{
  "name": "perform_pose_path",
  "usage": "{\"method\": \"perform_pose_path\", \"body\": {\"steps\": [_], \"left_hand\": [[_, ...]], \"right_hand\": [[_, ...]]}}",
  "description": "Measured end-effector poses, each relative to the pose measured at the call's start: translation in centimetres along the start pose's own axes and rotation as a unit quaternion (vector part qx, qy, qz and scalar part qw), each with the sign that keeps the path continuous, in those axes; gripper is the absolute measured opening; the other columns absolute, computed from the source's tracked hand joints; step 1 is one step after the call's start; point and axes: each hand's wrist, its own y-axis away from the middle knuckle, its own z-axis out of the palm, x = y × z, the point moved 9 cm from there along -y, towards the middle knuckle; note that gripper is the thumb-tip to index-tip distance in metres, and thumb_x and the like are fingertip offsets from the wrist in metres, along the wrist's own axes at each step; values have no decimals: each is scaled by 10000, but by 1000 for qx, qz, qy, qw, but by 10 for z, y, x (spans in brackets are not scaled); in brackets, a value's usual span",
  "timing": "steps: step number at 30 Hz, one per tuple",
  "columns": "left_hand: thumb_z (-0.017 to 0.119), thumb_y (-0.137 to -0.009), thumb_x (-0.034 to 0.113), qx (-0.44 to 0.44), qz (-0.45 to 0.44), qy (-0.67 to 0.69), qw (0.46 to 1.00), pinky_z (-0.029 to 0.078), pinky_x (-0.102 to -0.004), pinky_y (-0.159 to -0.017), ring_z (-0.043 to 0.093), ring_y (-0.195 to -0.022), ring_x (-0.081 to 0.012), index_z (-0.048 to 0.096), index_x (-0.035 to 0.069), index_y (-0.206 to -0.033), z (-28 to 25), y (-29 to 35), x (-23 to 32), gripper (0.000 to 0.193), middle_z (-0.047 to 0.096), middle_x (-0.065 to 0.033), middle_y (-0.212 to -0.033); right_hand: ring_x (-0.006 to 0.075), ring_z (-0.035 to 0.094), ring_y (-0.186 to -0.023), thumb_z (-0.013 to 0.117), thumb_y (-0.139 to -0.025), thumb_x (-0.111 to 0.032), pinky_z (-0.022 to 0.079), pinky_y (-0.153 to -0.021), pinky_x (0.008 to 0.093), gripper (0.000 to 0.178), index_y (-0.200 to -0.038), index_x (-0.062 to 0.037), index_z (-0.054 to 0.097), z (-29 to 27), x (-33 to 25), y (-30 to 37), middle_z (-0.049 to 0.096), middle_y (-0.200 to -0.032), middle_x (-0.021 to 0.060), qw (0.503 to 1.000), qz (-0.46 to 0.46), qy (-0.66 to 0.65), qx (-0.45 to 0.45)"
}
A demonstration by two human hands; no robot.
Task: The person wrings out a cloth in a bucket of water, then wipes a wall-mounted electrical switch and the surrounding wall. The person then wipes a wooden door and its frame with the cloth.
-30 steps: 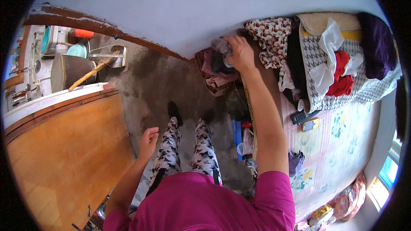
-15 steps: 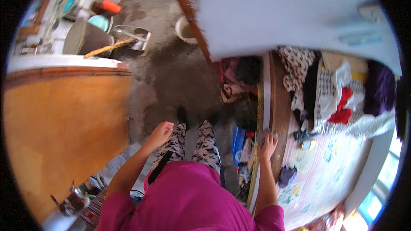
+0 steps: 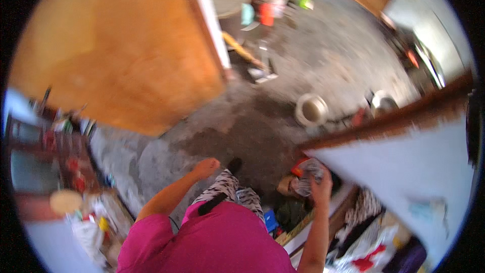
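Note:
My right hand [image 3: 322, 186] is closed on a crumpled, see-through greyish plastic bag [image 3: 309, 176], held out ahead of my right side above an open box or bag of clothes on the floor. What the bag contains, if anything, is too blurred to make out. To the left, my left hand [image 3: 206, 168] hangs over the floor in front of my patterned trousers [image 3: 222, 186]. Its fingers are curled in, and nothing shows in them.
An orange wooden door [image 3: 121, 45] stands at the left. Ahead on the concrete floor [image 3: 333, 55] are a pale bucket [image 3: 310, 110] and a dustpan [image 3: 262, 74] beside a yellow stick. A white-blue wall [image 3: 404, 156] rises at the right. Clothes [image 3: 371, 258] lie heaped at lower right.
My view has swung to the right, toward the doorway. My right hand has lifted the plastic bag off the bed's edge and carried it forward. My left hand stays low with its fingers curled.

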Motion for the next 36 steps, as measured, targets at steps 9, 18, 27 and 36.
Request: {"method": "perform_pose_path", "body": {"steps": [9,18,27,36], "left_hand": [[646,-961,375,329,28,11,944,378,-485,-1125,450,-1351,-398,505,73,-1438,-64,15,-139,582,475,-269,-1452],[611,-935,364,562,-325,-189,737,489,-556,-992,559,-1241,-436,485,8,-1399,-530,141,-257,598,548,-244,-1379],[662,-898,371,417,-504,-387,650,514,-524,-986,476,-1379,-340,535,194,-1423,-650,236,-319,568,509,-108,-1491],[607,-932,442,341,-439,-521,647,549,-504,-936,574,-1290,-295,551,190,-1407,-671,217,-388,540,582,-94,-1430]], "right_hand": [[421,337,-1486,682,-771,62,268,-1226,483,633,-1384,-13,544,-38,-145,-167,431,-1547,255,930,-250,256,81],[375,598,-1194,700,-938,-274,470,-1008,468,569,-1388,36,541,15,34,-128,611,-1318,233,996,20,60,-55],[301,645,-1132,542,-1035,-515,546,-945,441,619,-1420,-30,526,78,27,-80,643,-1299,134,941,316,-122,-1],[378,584,-1254,578,-785,-179,447,-1093,582,617,-1383,-28,560,178,-116,-138,633,-1356,169,731,288,-613,-81]]}}
